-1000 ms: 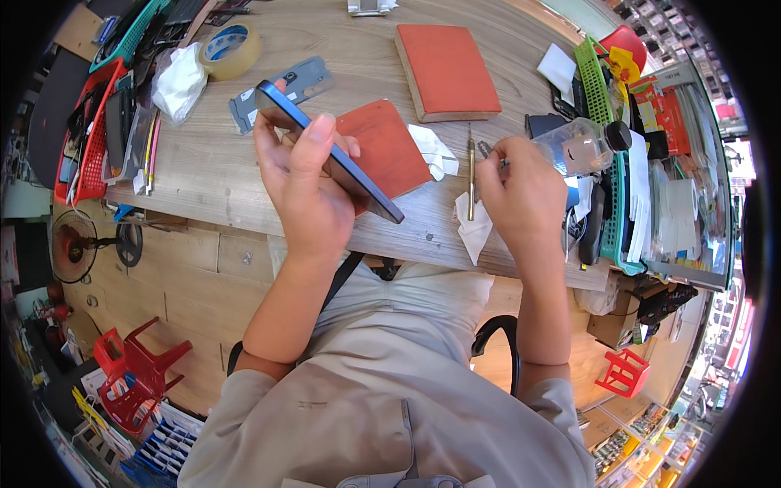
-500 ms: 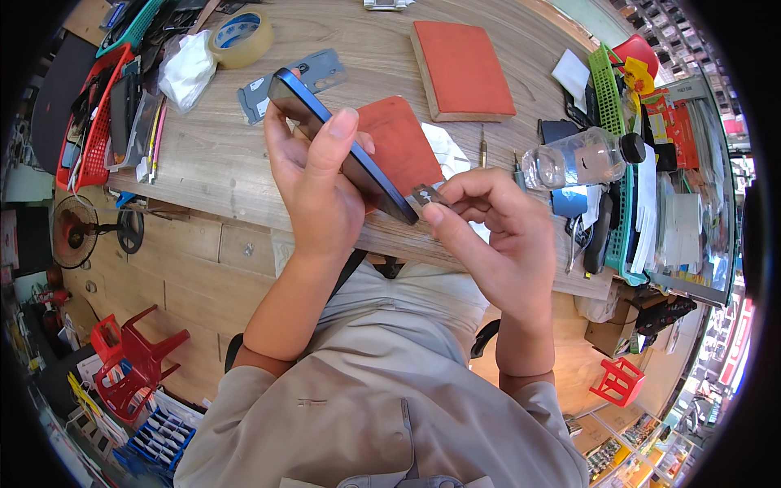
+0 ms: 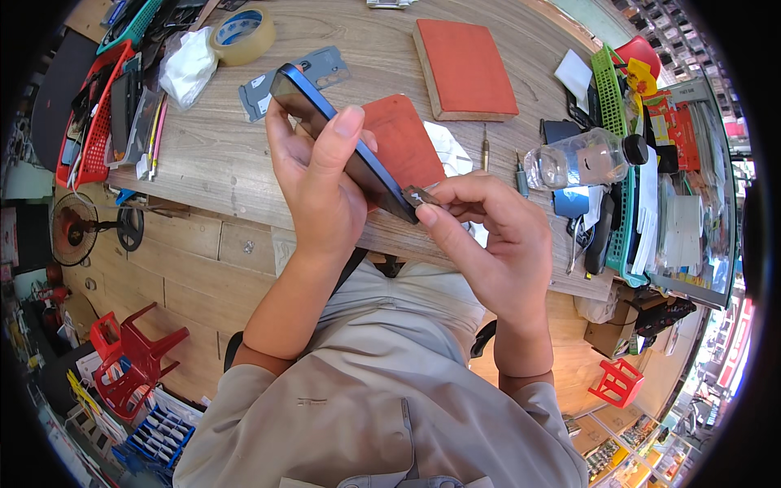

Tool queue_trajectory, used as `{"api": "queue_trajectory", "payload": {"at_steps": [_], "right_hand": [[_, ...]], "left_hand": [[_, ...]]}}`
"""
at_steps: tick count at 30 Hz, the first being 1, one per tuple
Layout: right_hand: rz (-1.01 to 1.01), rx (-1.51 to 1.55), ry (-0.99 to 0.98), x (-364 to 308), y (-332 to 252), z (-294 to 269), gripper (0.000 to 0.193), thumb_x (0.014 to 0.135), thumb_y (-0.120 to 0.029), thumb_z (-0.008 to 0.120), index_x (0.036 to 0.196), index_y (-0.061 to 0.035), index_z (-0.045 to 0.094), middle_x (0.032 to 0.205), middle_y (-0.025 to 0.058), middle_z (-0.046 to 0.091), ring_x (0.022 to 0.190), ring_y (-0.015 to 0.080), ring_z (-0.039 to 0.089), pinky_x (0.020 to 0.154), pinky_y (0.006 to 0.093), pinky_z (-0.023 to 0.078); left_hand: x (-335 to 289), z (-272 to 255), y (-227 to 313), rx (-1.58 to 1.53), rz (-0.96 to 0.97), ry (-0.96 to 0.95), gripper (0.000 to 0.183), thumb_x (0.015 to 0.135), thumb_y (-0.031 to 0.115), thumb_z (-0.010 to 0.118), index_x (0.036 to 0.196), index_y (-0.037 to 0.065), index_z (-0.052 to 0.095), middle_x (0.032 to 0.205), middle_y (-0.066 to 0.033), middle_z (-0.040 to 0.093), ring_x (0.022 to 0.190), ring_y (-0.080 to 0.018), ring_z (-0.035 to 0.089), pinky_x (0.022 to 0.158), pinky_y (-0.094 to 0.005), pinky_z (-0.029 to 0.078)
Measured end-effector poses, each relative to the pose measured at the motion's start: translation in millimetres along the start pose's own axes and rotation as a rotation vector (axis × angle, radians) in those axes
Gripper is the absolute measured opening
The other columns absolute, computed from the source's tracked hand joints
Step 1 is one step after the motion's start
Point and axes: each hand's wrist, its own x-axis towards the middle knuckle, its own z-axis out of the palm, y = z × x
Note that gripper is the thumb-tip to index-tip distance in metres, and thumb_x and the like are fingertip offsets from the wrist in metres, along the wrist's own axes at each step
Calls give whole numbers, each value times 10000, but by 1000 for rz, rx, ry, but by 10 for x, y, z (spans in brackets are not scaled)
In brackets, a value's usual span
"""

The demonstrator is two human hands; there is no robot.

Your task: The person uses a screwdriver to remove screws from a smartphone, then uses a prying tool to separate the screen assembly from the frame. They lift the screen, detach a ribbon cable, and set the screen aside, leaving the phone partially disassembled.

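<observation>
Phone [image 3: 346, 146] middle behind left hand [image 3: 321, 195]; tiny flat tool [image 3: 421, 196] in right-hand [image 3: 488, 236] grip unidentifiable.

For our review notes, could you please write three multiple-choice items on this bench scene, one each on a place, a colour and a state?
1. Where is the tape roll?
A. far left of the table
B. beside the plastic bottle
C. on the floor

2. What colour is the phone edge?
A. red
B. blue
C. white

3. How is the phone held?
A. flat on the table
B. raised in the left hand
C. in a basket

Answers: A, it lies near the white bag; B, the frame looks blue; B, the right hand holds a small tool at its lower end.
</observation>
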Motion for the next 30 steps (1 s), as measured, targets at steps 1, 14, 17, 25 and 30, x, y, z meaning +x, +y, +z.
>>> {"api": "queue_trajectory", "payload": {"at_steps": [1, 14, 17, 25, 30], "right_hand": [[0, -4, -2, 1, -4, 0, 133, 967, 34, 840, 1084, 41, 776, 968, 106, 786, 845, 158, 768, 767, 301, 633], [-116, -185, 16, -15, -74, 35, 153, 937, 62, 838, 1069, 29, 766, 947, 127, 768, 813, 190, 755, 737, 310, 611], [-192, -307, 10, -37, -148, 56, 178, 926, 90, 828, 1080, 32, 759, 966, 127, 768, 814, 217, 749, 737, 320, 603], [-352, -423, 49, -68, -128, 111, 208, 923, 66, 815, 1106, 17, 731, 951, 142, 737, 770, 308, 741, 652, 397, 588], [-341, -460, 50, -78, -151, 114, 225, 925, 59, 814, 1128, 16, 727, 952, 139, 733, 760, 308, 734, 643, 400, 582]], "left_hand": [[-3, 7, 1, -1, -1, 5, 685, 959, 127, 870, 1495, 33, 453, 1066, -74, 662, 860, -157, 667, 811, -357, 580], [-11, 11, -9, -7, 10, 5, 719, 967, 115, 868, 1527, 29, 426, 1099, -80, 663, 891, -160, 678, 819, -350, 588], [-17, 8, -6, -3, 14, -1, 731, 968, 113, 868, 1536, 28, 415, 1112, -83, 662, 901, -161, 677, 822, -349, 586], [-24, 26, 0, 6, 18, 1, 737, 959, 111, 879, 1533, 28, 424, 1143, -90, 637, 914, -165, 665, 820, -345, 578], [-43, 64, 11, 149, 43, 8, 761, 1039, 191, 765, 1650, 2, 354, 908, -40, 586, 801, -134, 554, 823, -400, 556]]}}
